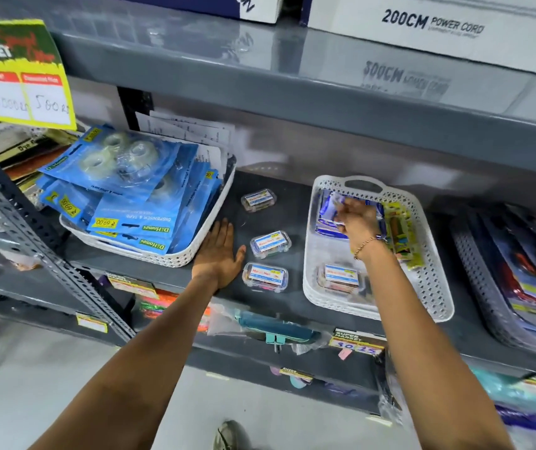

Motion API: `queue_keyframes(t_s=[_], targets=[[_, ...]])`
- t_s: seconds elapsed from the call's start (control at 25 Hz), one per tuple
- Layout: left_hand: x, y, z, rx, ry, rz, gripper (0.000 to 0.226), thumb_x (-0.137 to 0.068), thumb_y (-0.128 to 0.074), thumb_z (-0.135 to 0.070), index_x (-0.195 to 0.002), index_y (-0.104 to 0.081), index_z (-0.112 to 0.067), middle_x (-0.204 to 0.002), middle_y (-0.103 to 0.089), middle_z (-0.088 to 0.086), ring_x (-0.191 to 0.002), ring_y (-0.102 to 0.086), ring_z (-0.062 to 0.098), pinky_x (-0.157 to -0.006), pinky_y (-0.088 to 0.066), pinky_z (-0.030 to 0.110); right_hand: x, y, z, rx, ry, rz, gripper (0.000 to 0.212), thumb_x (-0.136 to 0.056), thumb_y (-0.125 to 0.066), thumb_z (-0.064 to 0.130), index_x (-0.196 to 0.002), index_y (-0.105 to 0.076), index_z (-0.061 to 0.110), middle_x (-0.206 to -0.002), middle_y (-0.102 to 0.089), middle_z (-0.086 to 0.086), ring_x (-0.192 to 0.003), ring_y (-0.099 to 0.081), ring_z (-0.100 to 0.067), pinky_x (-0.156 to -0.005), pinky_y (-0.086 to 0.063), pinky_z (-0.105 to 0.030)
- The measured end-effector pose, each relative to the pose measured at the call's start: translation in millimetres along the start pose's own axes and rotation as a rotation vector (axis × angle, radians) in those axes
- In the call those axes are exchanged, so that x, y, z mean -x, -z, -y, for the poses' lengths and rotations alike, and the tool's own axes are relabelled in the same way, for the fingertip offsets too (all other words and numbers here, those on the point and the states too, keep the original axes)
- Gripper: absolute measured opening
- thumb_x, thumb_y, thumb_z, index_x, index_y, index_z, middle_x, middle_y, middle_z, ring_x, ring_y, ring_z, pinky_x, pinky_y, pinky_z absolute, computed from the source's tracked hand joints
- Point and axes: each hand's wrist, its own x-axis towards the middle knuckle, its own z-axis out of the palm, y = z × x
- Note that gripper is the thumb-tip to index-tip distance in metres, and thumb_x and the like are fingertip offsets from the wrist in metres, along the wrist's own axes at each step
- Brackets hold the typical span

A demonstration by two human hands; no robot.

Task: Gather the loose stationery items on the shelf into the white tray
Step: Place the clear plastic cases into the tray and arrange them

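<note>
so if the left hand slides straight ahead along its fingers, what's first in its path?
Probably the white tray of tape packs: the left hand lies flat on the shelf with fingertips pointing up and slightly left, right at the tray's near corner. It may only graze it; depth is unclear.

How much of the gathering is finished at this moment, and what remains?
Done: one small clear box and some packets lie in the white tray. In hand: the right hand is over a blue packet inside the tray; its grip is blurred. The left hand rests flat on the shelf. Left: three small boxes loose on the shelf.
</note>
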Motion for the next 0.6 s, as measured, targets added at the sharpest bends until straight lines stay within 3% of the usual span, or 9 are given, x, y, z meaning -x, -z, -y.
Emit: queue_keyframes(t_s=[0.08, 0.16, 0.24, 0.36, 0.44, 0.52, 0.6], targets=[[0, 0, -1, -0.014, 0.005, 0.012, 0.067, -0.099, -0.017, -0.045, -0.15, 0.003, -0.007, -0.161, 0.005, 0.009, -0.148, 0.006, 0.02, -0.12, 0.005, 0.033, -3, 32, -6, 0.049, 0.036, -0.063, 0.029, -0.088, -0.045, -0.015, -0.081, -0.063, 0.007, -0.043, -0.063, 0.022, -0.039, -0.054, 0.013, -0.042, -0.04, -0.003], [0, -1, -1, -0.015, 0.009, 0.016, 0.067, -0.099, -0.017, -0.045, -0.15, 0.003, -0.006, -0.161, 0.005, 0.009, -0.148, 0.006, 0.02, -0.12, 0.003, 0.033, -4, 56, -13, 0.151, 0.068, -0.096, 0.02, -0.091, -0.051, -0.003, -0.106, -0.065, -0.001, -0.057, -0.069, 0.015, -0.042, -0.053, 0.017, -0.045, -0.041, 0.0], [-1, -1, -2, -0.025, 0.009, 0.022, 0.067, -0.099, -0.015, -0.045, -0.15, 0.003, -0.006, -0.161, 0.005, 0.009, -0.148, 0.006, 0.02, -0.12, 0.002, 0.033, 0, 76, -18, 0.245, 0.084, -0.114, 0.025, -0.093, -0.052, 0.005, -0.113, -0.063, -0.003, -0.073, -0.069, 0.009, -0.044, -0.054, 0.015, -0.043, -0.038, 0.003], [-1, 0, -2, -0.033, 0.015, 0.038, 0.066, -0.099, -0.014, -0.045, -0.15, 0.004, -0.006, -0.161, 0.006, 0.009, -0.149, 0.005, 0.02, -0.12, 0.002, 0.032, 4, 96, -18, 0.27, 0.113, -0.187, 0.03, -0.093, -0.048, 0.0, -0.122, -0.057, -0.006, -0.107, -0.07, -0.01, -0.08, -0.059, -0.005, -0.047, -0.039, 0.005], [-1, 0, -4, -0.044, 0.017, 0.04, 0.067, -0.099, -0.014, -0.045, -0.15, 0.004, -0.006, -0.161, 0.006, 0.009, -0.149, 0.005, 0.02, -0.12, 0.001, 0.033, 3, 105, -17, 0.202, 0.096, -0.196, 0.04, -0.093, -0.047, -0.003, -0.133, -0.046, 0.001, -0.122, -0.061, -0.016, -0.092, -0.054, -0.016, -0.044, -0.039, 0.003], [-3, -1, -5, -0.057, 0.023, 0.041, 0.067, -0.099, -0.014, -0.045, -0.15, 0.004, -0.006, -0.161, 0.006, 0.009, -0.149, 0.005, 0.02, -0.12, 0.001, 0.033, 0, 110, -19, 0.163, 0.048, -0.137, 0.05, -0.094, -0.045, -0.001, -0.141, -0.036, 0.015, -0.114, -0.058, -0.011, -0.079, -0.058, -0.016, -0.036, -0.04, -0.005], [-4, -3, -5, -0.061, 0.03, 0.047, 0.067, -0.099, -0.014, -0.045, -0.15, 0.005, -0.006, -0.161, 0.007, 0.008, -0.148, 0.005, 0.02, -0.12, 0.001, 0.033, -2, 113, -18, 0.198, 0.031, -0.108, 0.045, -0.096, -0.042, 0.001, -0.138, -0.041, 0.018, -0.1, -0.058, -0.01, -0.058, -0.057, -0.008, -0.033, -0.04, -0.01]])
